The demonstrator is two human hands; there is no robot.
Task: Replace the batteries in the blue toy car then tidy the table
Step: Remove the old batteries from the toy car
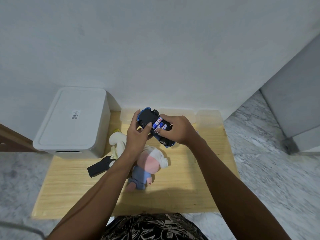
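One toy car, three batteries, two plush toys, one white bin

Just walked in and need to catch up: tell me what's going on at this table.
A person holds the blue toy car upside down above the wooden table. The left hand steadies it while the right hand works at the open compartment, where batteries sit. A plush doll, a white plush and a black cover lie below.
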